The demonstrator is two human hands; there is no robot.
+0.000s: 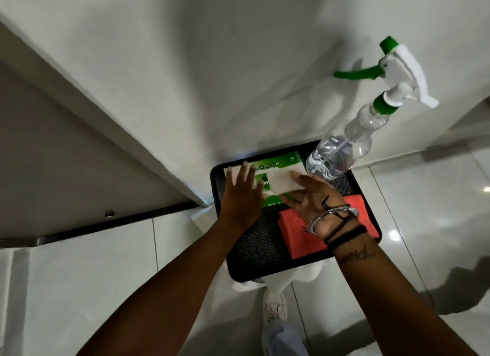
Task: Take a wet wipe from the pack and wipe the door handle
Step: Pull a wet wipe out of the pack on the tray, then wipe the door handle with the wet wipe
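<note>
A glossy tiled floor (424, 196) runs up to a pale wall, and against that wall sits a black tray (220, 175) with a textured bottom, looked down on from standing height. On the tray lie a green pack of wet wipes (278, 161), a clear spray bottle (342, 148) with a green-and-white trigger head, and a folded red cloth (299, 231). The left hand (242, 193) is spread flat, fingers wide, pressing on the left part of the pack, probably to keep it from lifting as a sheet is drawn. The right hand (313, 196), wearing bangles at the wrist, reaches across the red cloth with its fingers lightly closed on a white wet wipe (282, 182) that rests over the pack's middle; whether the wipe is fully free of the pack I cannot tell. The door handle is not in view, so the wiping step appears not yet begun.
</note>
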